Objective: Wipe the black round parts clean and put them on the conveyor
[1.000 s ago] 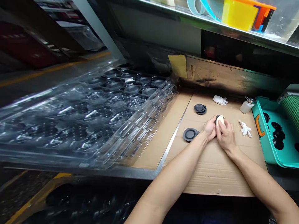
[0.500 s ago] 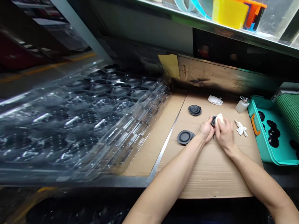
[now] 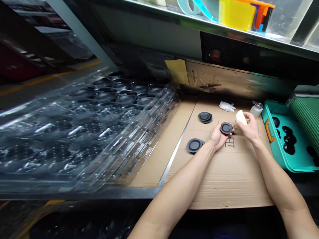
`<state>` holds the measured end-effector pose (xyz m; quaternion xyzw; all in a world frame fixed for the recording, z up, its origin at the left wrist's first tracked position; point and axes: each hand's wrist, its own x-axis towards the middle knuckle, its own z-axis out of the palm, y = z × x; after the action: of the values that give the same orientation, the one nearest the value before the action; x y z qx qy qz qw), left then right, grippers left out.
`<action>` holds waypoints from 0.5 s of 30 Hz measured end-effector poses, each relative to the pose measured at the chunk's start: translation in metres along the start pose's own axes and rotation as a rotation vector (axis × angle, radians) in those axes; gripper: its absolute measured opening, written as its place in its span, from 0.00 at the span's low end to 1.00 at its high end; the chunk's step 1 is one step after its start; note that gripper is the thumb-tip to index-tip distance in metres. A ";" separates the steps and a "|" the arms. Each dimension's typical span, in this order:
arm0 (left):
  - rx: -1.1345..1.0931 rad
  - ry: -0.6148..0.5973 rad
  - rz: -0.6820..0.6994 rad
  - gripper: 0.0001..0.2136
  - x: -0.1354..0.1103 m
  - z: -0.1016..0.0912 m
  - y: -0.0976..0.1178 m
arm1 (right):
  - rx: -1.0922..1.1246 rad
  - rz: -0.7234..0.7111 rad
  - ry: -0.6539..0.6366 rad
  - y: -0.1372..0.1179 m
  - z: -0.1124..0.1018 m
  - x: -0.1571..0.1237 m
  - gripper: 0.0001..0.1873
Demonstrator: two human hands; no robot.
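My left hand (image 3: 217,136) holds a small round black disc (image 3: 226,128) with a raised rim, its flat face turned up. To the right and a little higher, my right hand (image 3: 251,127) pinches a folded white cloth pad (image 3: 241,117), apart from the disc. A small pile of black discs (image 3: 204,117) lies on the cardboard (image 3: 214,179) beyond my left hand. Another pile with a larger disc (image 3: 194,145) on top sits left of my left wrist.
Clear plastic trays (image 3: 82,132) with black round parts are stacked at left. A teal bin (image 3: 276,146) with black parts and a green mat (image 3: 305,113) stand at right. A crumpled white cloth (image 3: 227,106) and a pump bottle (image 3: 256,110) lie at the back.
My right hand has lifted the white pad off the disc and moved right, in front of the bottle. The disc in my left hand is now uncovered. The camera view has shifted slightly.
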<state>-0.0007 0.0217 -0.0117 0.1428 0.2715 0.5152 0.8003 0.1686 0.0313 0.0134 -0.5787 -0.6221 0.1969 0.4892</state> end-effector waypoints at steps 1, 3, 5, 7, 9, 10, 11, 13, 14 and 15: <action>-0.003 0.012 0.003 0.20 0.001 0.000 0.000 | 0.019 -0.001 -0.074 -0.001 0.001 -0.002 0.31; -0.008 0.026 0.020 0.21 0.001 0.001 0.000 | 0.000 0.002 -0.189 -0.002 0.004 -0.011 0.30; -0.006 0.028 0.039 0.21 0.001 0.003 0.000 | -0.058 0.002 -0.236 -0.003 0.006 -0.022 0.30; 0.001 0.027 0.045 0.21 0.001 0.004 -0.001 | -0.133 -0.015 -0.215 -0.004 0.005 -0.030 0.31; 0.007 0.037 0.041 0.20 0.000 0.004 -0.001 | -0.201 -0.036 -0.174 -0.007 0.003 -0.033 0.31; 0.009 0.041 0.039 0.20 0.000 0.004 -0.002 | -0.228 -0.043 -0.163 -0.008 0.001 -0.034 0.32; 0.009 0.042 0.038 0.20 0.000 0.004 -0.002 | -0.247 -0.049 -0.164 -0.009 0.000 -0.034 0.32; 0.011 0.042 0.044 0.20 0.000 0.003 -0.002 | -0.261 -0.062 -0.179 -0.011 -0.002 -0.035 0.33; 0.014 0.040 0.051 0.20 0.000 0.003 -0.003 | -0.261 -0.070 -0.181 -0.011 -0.001 -0.036 0.34; 0.019 0.037 0.060 0.20 0.000 0.004 -0.003 | -0.261 -0.084 -0.177 -0.011 0.000 -0.037 0.33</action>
<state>0.0038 0.0202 -0.0102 0.1490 0.2868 0.5391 0.7777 0.1575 -0.0054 0.0087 -0.5914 -0.7066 0.1440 0.3608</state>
